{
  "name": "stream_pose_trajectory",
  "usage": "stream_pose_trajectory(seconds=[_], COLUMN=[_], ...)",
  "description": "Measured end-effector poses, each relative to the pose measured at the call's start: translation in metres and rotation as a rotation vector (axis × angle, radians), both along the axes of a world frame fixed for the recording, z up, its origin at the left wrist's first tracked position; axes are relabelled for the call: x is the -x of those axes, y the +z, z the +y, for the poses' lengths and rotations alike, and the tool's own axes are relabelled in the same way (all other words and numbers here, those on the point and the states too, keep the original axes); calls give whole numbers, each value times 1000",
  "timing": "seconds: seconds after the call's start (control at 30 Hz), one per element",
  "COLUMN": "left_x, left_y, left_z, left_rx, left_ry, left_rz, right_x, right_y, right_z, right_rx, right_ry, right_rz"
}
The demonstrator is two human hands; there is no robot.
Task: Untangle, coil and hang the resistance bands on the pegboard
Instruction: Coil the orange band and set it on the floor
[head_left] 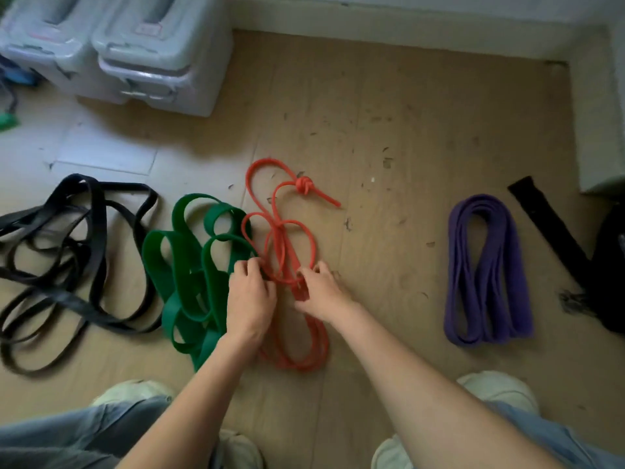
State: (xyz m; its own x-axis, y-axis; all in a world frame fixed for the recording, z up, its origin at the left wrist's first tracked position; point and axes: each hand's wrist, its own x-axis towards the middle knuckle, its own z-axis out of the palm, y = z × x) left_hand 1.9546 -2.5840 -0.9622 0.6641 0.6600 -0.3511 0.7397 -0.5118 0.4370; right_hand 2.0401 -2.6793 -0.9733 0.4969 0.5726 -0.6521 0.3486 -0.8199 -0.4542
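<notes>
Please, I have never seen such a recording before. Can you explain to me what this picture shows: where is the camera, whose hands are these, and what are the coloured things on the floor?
There is one picture, from a camera worn on a person's head, looking down. No machine: the left hand and right hand are the person's own. On the wooden floor lie resistance bands: a tangled black band, a green band, a knotted orange band and a neatly coiled purple band. Both hands pinch the orange band, apparently untangling it. Grey plastic boxes stand at the back.
</notes>
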Motion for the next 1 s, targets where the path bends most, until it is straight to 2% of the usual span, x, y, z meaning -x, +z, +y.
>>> stream_pose_trajectory(seconds=[0.1,0.2,0.3,0.37,0.5,0.57,0.67,0.77,0.9,1.0], left_x=[13,21,38,46,33,15,-13,-30,-35,-34], left_y=[-7,-3,3,9,38,63,113,173,247,285], left_z=[4,10,8,-4,-32,-33,-23,-5,12,12], left_rx=[105,123,43,26,116,102,21,94,89,85], left_ry=[-100,-101,-122,-168,-289,-300,-427,-539,-641,-655], left_rz=[-24,-75,-158,-222,-355,-462,-532,-595,-733,-790], right_x=[13,15,6,3,2,-6,-18,-22,-21,-19], right_y=[-10,-7,2,15,60,94,162,229,300,337], right_z=[8,1,-26,-41,-47,-41,-28,-28,-37,-43], right_rx=[6,11,-9,-46,-86,-167,-320,-512,-745,-978], right_ry=[-14,-83,-383,-486,-345,-230,-113,-52,-88,-207], right_rz=[-35,-69,-123,-118,-339,-429,-441,-439,-479,-340])
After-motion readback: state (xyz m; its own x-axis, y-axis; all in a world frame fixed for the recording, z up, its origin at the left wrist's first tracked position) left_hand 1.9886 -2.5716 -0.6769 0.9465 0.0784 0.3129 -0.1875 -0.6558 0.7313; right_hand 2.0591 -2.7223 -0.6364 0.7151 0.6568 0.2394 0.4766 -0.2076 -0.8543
